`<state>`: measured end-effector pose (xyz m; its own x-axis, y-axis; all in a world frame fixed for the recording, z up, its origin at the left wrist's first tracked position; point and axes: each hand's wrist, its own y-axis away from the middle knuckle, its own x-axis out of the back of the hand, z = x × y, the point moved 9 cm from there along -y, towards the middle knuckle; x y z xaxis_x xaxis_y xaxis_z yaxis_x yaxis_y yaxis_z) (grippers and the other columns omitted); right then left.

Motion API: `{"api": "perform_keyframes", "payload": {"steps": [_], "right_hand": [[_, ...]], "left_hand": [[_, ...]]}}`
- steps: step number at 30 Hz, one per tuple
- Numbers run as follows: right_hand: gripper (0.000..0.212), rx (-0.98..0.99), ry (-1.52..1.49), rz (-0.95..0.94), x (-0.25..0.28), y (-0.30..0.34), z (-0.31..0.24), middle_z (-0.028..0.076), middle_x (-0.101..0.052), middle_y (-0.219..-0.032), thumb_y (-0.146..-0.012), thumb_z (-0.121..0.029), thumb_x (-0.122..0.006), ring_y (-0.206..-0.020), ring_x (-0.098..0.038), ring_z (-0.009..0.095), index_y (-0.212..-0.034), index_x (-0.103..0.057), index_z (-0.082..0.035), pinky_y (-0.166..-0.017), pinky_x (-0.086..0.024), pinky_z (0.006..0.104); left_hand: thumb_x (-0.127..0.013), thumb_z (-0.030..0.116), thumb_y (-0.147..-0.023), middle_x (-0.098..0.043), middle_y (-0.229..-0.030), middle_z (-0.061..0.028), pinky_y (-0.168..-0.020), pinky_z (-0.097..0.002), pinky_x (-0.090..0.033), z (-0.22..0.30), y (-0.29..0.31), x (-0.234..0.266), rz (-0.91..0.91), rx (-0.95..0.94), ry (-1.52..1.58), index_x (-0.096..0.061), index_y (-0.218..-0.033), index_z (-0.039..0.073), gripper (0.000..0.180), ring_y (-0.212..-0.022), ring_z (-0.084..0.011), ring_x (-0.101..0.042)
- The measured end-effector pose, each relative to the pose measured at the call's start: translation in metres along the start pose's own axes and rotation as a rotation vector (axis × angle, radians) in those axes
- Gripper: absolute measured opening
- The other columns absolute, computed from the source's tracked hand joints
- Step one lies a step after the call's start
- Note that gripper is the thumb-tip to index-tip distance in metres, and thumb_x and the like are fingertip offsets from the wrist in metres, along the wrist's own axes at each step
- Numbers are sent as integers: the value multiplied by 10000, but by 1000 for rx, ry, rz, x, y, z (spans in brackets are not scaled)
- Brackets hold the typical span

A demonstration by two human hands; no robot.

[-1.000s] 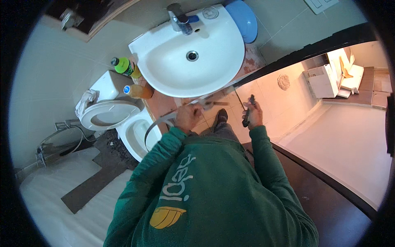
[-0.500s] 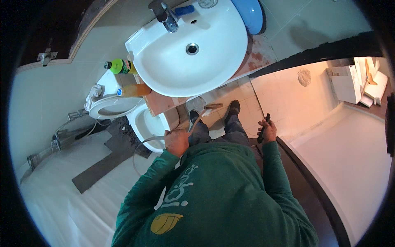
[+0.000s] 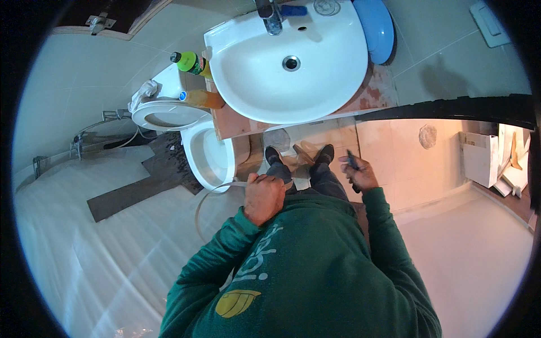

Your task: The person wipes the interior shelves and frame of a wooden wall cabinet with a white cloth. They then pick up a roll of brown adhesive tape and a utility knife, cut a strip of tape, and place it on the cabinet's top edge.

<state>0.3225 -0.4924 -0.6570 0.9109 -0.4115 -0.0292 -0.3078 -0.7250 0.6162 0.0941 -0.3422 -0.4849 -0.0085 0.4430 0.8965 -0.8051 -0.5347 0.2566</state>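
My left hand (image 3: 265,198) is closed round a long, flexible pale strip (image 3: 221,186), held in front of my waist. One length of the strip curves out to the left, past the bidet's rim. A brownish end (image 3: 304,154) shows between my shoes and seems to belong to it. To the right of my legs, my right hand (image 3: 363,174) grips a slim black hand tool (image 3: 352,161), partly hidden by the fingers. I cannot make out the tool's exact kind. The two hands are apart.
Ahead is a white washbasin (image 3: 253,104) on a reddish-brown countertop (image 3: 239,128). A green bottle (image 3: 191,62) and an amber bottle (image 3: 203,98) stand by its left side. Left are a toilet (image 3: 169,115), a bidet (image 3: 209,152) and whitish sheeting (image 3: 129,242). A white box (image 3: 479,152) is at right.
My view has shifted, so the basin appears farther right and higher. My right hand has risen and turned, tilting the black tool. The left hand still holds the strip, closer to my middle.
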Motion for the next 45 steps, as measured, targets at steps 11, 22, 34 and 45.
{"api": "perform_keyframes", "payload": {"steps": [11,22,34,45], "right_hand": [[403,-112,508,196,3,-49,103,162,-753,-996,-826,-204,-787,-1021,-725,301,-1188,-717,-41,-921,-567,403],[586,289,1063,-200,-72,-115,61,206,-659,-1271,-770,-271,-789,-1043,-706,377,-1326,-661,-140,-911,-597,433],[478,310,872,-61,-46,49,-61,203,-716,-949,-882,-451,-763,-856,-686,399,-1097,-731,-26,-811,-561,465],[260,812,551,739,23,221,-383,79,-690,-979,-863,21,-741,-860,-640,161,-1116,-694,-13,-736,-550,349]], "left_hand": [[-753,167,-822,-645,-781,-61,-835,-399,-458,66,19,183,-147,-269,-35,-689,-849,108,90,-779,-244,-660],[-823,183,-718,-617,-652,-51,-780,-383,-415,86,77,354,-250,-277,-134,-730,-803,87,158,-595,-244,-559],[-845,185,-665,-642,-661,-46,-759,-408,-379,-52,149,429,122,18,10,-727,-813,64,225,-596,-242,-509],[-866,143,-796,-717,-794,-76,-737,-331,-487,-202,243,387,586,339,633,-686,-890,15,240,-745,-171,-630]]}}
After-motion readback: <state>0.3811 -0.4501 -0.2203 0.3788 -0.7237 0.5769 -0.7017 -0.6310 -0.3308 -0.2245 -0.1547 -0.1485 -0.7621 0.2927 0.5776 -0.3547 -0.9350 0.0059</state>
